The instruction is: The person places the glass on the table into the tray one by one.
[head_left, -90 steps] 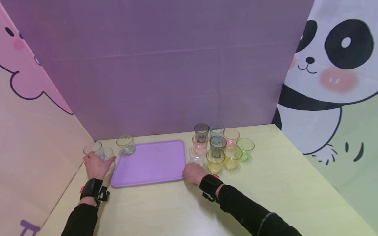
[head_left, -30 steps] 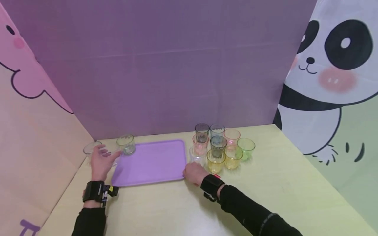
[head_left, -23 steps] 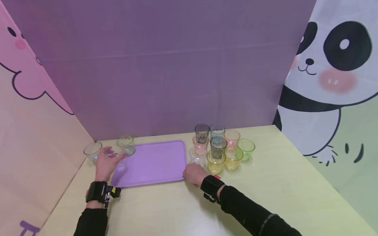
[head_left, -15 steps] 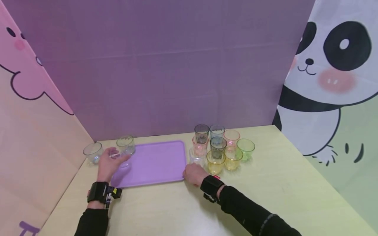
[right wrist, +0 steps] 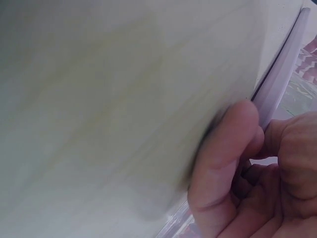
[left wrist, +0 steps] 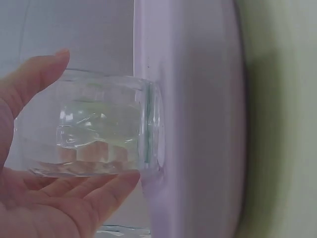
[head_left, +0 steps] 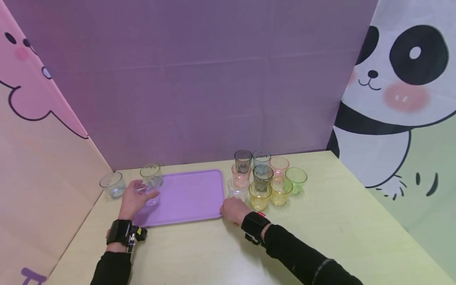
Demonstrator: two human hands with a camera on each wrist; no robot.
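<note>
My left hand (head_left: pixel 133 202) grips a clear drinking glass (head_left: pixel 153 199) above the left part of the purple tray (head_left: pixel 194 194). In the left wrist view, thumb and fingers lie on either side of that glass (left wrist: pixel 99 124); its base is at the tray surface, and contact is hard to tell. Curled fingers of my right hand (head_left: pixel 235 210) pinch the tray's front right corner. Another clear glass (head_left: pixel 151 173) stands at the tray's back left corner. On the table further left is one more clear glass (head_left: pixel 113 186).
Several coloured glasses stand close together right of the tray, among them a yellow glass (head_left: pixel 260 198), a green glass (head_left: pixel 296 180) and a dark glass (head_left: pixel 243 158). A purple wall (head_left: pixel 213 99) rises behind the table (head_left: pixel 320 221).
My left hand has left the leftmost glass area and moved right with a clear glass, from the table to over the tray. The right hand has stayed at the tray corner.
</note>
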